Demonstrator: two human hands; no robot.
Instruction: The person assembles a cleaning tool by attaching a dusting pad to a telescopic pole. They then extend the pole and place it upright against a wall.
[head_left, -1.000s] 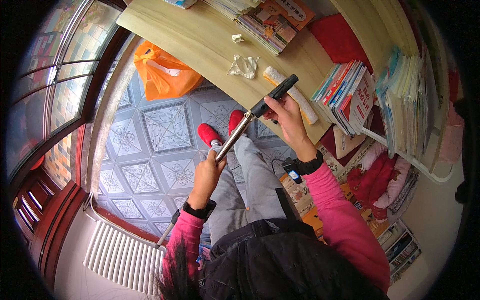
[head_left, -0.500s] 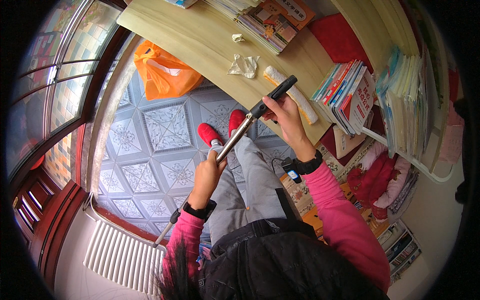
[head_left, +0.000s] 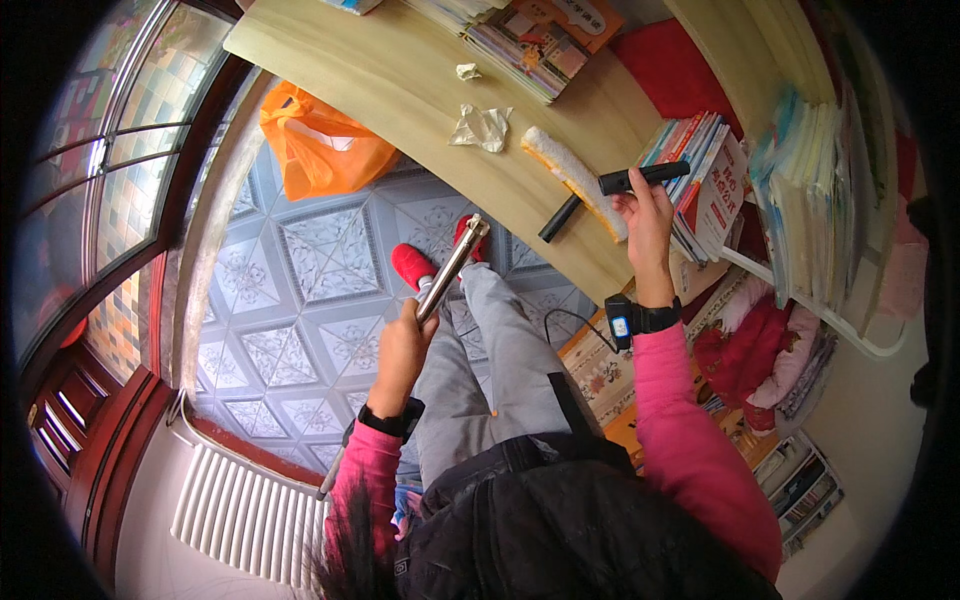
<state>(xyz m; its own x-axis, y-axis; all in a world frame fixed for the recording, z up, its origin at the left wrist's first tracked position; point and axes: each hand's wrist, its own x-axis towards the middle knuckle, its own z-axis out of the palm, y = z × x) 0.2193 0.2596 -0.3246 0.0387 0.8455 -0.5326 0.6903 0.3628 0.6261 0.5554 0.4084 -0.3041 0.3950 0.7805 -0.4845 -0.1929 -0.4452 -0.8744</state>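
My left hand (head_left: 402, 350) is wrapped around a shiny metal pole (head_left: 452, 268), which slants up over my legs with its bare upper end exposed. The pole's lower part runs down past my left wrist. Over the table's right side, my right hand (head_left: 648, 215) grips a short black plastic handle piece (head_left: 645, 178), apart from the pole. Just left of that hand, a fluffy white-and-yellow cleaning roll (head_left: 572, 180) lies along the table edge. A black stick (head_left: 560, 218) juts from beside the roll past the edge; whether they are joined, I cannot tell.
Crumpled paper (head_left: 482, 128) and a smaller scrap (head_left: 468, 72) lie on the wooden table (head_left: 370, 80). Books (head_left: 705, 185) stand at the right. An orange bag (head_left: 325, 150) sits on the tiled floor, and a white radiator (head_left: 245, 515) is at lower left.
The black handle piece has come off the pole's upper end and moved right with my right hand. My left hand has shifted slightly left, still holding the pole.
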